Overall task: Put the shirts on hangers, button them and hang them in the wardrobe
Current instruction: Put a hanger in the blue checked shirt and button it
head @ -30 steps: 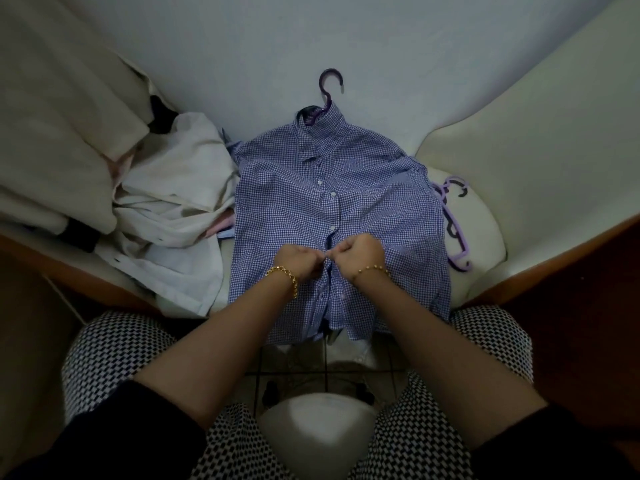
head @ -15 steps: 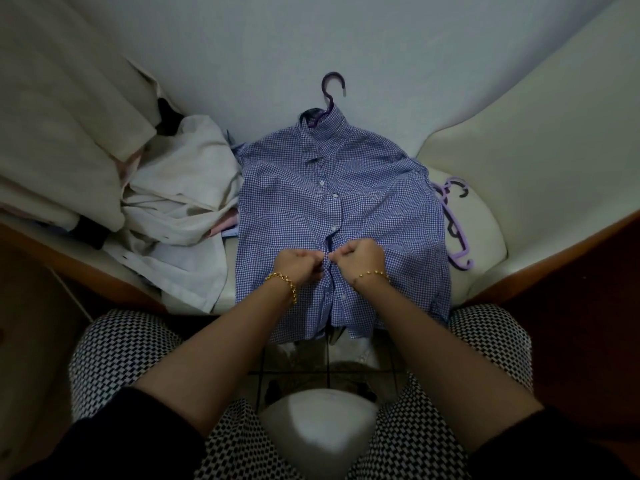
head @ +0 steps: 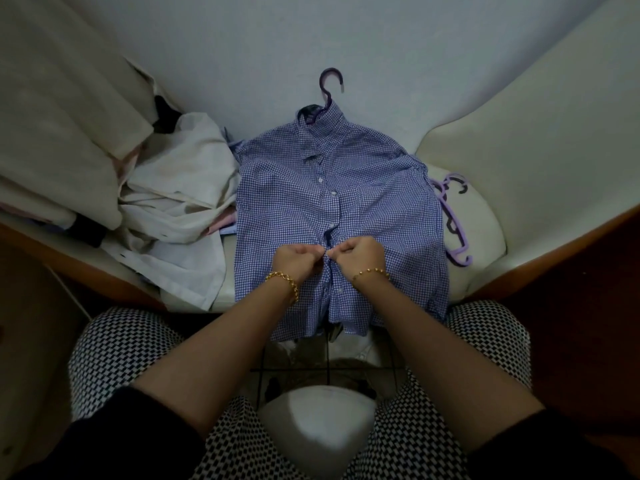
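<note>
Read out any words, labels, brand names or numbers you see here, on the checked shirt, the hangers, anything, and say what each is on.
None can be read.
The checked shirt shows only its pattern and buttons; a dark patch inside its collar is too dim to tell.
The spare hangers and white clothes show no writing.

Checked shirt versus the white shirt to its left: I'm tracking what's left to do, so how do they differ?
The checked shirt is blue-patterned; the white shirt is plain. The checked shirt lies flat on a hanger; the white shirt is crumpled, with no hanger visible. The left hand and right hand pinch the checked shirt's front; neither touches the white shirt. Both lie on the same pale surface.
</note>
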